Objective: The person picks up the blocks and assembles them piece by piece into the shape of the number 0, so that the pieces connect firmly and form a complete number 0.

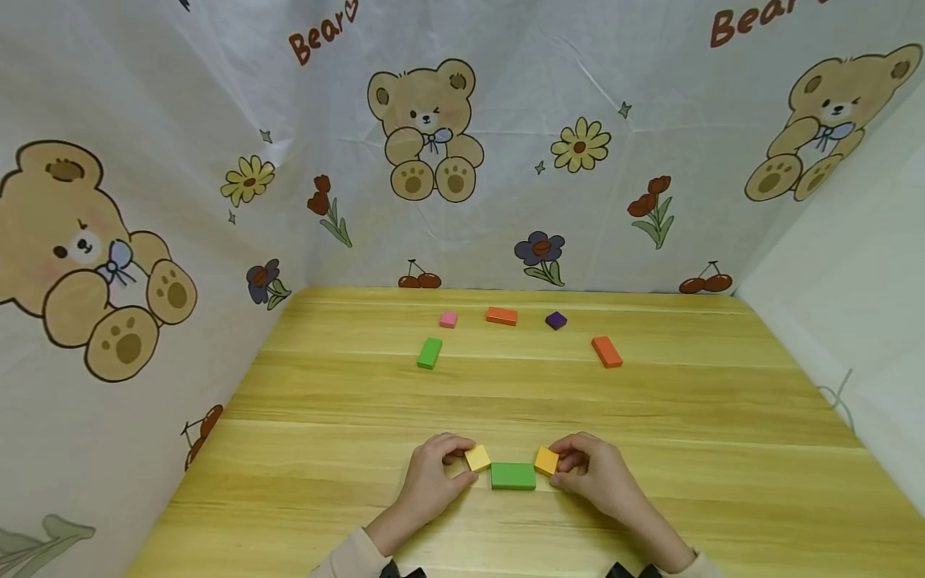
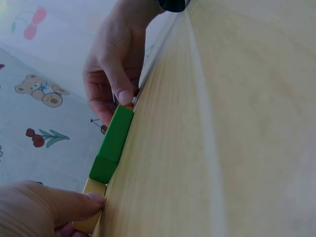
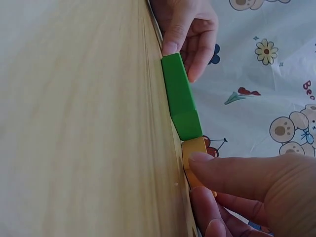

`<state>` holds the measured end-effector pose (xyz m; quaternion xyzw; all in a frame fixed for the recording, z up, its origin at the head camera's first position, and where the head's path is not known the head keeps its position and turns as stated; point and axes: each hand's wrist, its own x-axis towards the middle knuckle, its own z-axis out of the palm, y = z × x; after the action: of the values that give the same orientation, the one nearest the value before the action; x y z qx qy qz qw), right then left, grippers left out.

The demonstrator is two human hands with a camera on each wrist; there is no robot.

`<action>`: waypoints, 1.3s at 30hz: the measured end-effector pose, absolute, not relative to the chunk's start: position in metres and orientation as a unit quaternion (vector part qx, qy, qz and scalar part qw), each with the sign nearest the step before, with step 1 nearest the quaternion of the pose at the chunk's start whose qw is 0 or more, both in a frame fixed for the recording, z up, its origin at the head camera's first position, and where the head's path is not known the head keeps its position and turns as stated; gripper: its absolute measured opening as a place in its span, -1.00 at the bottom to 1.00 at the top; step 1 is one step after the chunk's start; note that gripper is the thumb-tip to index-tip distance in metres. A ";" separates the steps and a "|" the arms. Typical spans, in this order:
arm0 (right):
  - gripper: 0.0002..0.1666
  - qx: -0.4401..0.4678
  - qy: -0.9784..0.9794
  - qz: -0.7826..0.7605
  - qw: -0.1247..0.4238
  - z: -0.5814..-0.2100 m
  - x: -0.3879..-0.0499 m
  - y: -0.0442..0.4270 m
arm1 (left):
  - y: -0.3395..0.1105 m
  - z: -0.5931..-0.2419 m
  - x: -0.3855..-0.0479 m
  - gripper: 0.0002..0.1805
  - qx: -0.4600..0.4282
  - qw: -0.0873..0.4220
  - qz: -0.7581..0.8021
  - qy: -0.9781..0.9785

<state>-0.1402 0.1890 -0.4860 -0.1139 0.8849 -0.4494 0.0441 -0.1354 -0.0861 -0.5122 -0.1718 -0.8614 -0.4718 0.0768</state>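
Note:
A green rectangular block (image 1: 513,476) lies on the wooden table near its front, long side facing me. At its left end my left hand (image 1: 433,477) pinches a pale yellow block (image 1: 478,458) between thumb and fingers. My right hand (image 1: 594,474) pinches an orange-yellow block (image 1: 546,461) at the right end. Both small blocks sit turned at an angle, close against the green one's far corners. In the left wrist view the yellow block (image 2: 89,205) is partly covered by the thumb; in the right wrist view the thumb overlaps the orange-yellow block (image 3: 194,148).
Farther back on the table (image 1: 361,401) lie a second green block (image 1: 429,353), a pink block (image 1: 448,319), an orange block (image 1: 502,315), a purple block (image 1: 556,320) and a red-orange block (image 1: 607,352). A bear-print cloth (image 1: 499,160) stands behind and at the left.

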 end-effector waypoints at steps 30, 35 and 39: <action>-0.45 -0.155 0.856 -0.485 0.085 -0.482 -0.143 0.202 | -0.088 -0.511 -0.134 -0.60 -0.172 0.076 -0.475 -0.860; -0.41 -0.143 0.856 -0.491 0.082 -0.477 -0.147 0.212 | -0.087 -0.511 -0.134 -0.60 -0.171 0.074 -0.475 -0.860; -0.38 -0.110 0.861 -0.493 0.055 -0.471 -0.151 0.220 | -0.087 -0.510 -0.134 -0.60 -0.170 0.072 -0.475 -0.860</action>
<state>-0.1512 0.2198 -0.4705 -0.1097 0.8614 -0.4929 0.0550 -0.1342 -0.0868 -0.5103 -0.1696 -0.8604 -0.4753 0.0718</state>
